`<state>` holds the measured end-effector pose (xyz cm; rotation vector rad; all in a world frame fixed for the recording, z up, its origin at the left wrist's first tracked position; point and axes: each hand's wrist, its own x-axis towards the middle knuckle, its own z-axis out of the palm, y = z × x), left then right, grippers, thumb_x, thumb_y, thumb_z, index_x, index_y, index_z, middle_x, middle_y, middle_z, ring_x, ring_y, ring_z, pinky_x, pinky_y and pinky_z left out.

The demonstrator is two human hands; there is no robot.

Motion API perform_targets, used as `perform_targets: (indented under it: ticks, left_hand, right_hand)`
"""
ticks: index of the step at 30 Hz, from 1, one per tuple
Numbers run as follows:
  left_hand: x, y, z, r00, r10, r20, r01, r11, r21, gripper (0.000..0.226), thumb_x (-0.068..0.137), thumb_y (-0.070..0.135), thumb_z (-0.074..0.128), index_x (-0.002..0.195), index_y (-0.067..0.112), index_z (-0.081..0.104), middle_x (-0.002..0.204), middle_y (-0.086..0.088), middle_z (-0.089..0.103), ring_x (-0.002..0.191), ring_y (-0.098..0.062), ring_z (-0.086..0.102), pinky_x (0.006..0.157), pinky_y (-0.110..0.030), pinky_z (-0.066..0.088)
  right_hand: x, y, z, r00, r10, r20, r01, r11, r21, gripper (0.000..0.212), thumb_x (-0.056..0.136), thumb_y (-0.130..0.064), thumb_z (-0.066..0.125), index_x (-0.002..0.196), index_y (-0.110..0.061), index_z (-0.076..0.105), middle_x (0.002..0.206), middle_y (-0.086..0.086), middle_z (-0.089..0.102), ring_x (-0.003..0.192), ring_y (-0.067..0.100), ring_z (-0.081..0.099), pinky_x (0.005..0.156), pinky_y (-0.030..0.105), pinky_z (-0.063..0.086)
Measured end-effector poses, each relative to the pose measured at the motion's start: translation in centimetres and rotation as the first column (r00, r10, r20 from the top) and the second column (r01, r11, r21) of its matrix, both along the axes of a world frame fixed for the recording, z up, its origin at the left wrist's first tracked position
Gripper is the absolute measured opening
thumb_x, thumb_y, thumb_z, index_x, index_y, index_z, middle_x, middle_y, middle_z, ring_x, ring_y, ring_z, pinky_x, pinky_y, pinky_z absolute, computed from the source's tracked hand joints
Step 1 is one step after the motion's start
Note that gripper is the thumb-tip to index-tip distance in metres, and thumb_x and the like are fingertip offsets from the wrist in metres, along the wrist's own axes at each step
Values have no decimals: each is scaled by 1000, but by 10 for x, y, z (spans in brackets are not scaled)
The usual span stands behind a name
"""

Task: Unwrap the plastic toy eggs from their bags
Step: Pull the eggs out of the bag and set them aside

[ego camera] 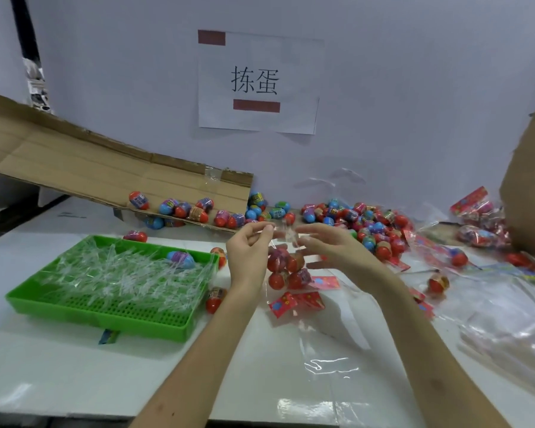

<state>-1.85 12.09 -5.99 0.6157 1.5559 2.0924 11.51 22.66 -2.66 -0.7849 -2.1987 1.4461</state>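
Observation:
My left hand (250, 246) pinches the top of a clear plastic bag (286, 239) between thumb and fingertips, above the white table. My right hand (331, 247) is beside it with fingers stretched toward the same bag top; whether it pinches the film is unclear. Several red-bottomed toy eggs (286, 268) hang in the bag under my hands. A big pile of loose eggs (362, 225) lies behind my right hand. More eggs (198, 211) sit on a sloping cardboard flap (74, 168).
A green plastic tray (112, 313) holding clear wrapper scraps and one blue-purple egg (181, 259) stands at left. Red printed labels (294, 301) lie under my hands. Empty clear bags (501, 319) cover the right of the table. Sealed egg bags (476, 217) lean against a cardboard box (528, 193).

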Motion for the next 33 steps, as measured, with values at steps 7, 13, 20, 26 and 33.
perform_targets:
  ticks: [7, 13, 20, 26, 33]
  left_hand:
    - [-2, -1, 5, 986, -43, 163, 23, 992, 123, 10, 102, 18, 63, 104, 15, 72, 96, -4, 80, 95, -30, 76, 74, -35, 61]
    - [-1, -3, 6, 955, -101, 278, 52, 983, 175, 14, 99, 25, 67, 109, 16, 71, 101, -3, 80, 90, -24, 78, 65, -28, 60]
    - [-6, -3, 3, 931, -75, 357, 10, 984, 181, 16, 97, 29, 70, 108, 17, 73, 103, -5, 80, 91, -24, 78, 59, -27, 59]
    - [-6, -3, 3, 917, -140, 373, 55, 971, 231, 27, 95, 35, 71, 112, 14, 72, 103, -5, 79, 91, -21, 77, 69, -31, 62]
    - [4, -1, 6, 904, -316, 288, 280, 947, 161, 19, 96, 20, 68, 114, 13, 68, 102, -6, 78, 96, -24, 70, 95, -49, 55]
  right_hand:
    - [3, 8, -22, 948, -221, -227, 198, 973, -120, 7, 94, -18, 73, 97, -13, 76, 90, 4, 79, 83, 18, 75, 72, 28, 58]
    - [-3, 3, -23, 927, -237, -290, 206, 969, -134, 10, 102, -13, 61, 96, -9, 68, 90, 2, 78, 83, 17, 76, 67, 27, 61]
    - [-7, -5, -28, 941, -203, -272, 162, 973, -166, 7, 95, -17, 72, 102, -16, 74, 93, 2, 78, 88, 21, 75, 76, 32, 62]
    - [-9, -7, -26, 872, -336, -356, 298, 941, -160, 14, 98, -10, 65, 93, -20, 75, 81, -8, 77, 75, 11, 74, 60, 18, 55]
    - [-5, -3, -24, 809, -401, -429, 337, 915, -221, 11, 98, -11, 65, 96, -18, 74, 80, -7, 76, 73, 11, 74, 62, 21, 58]
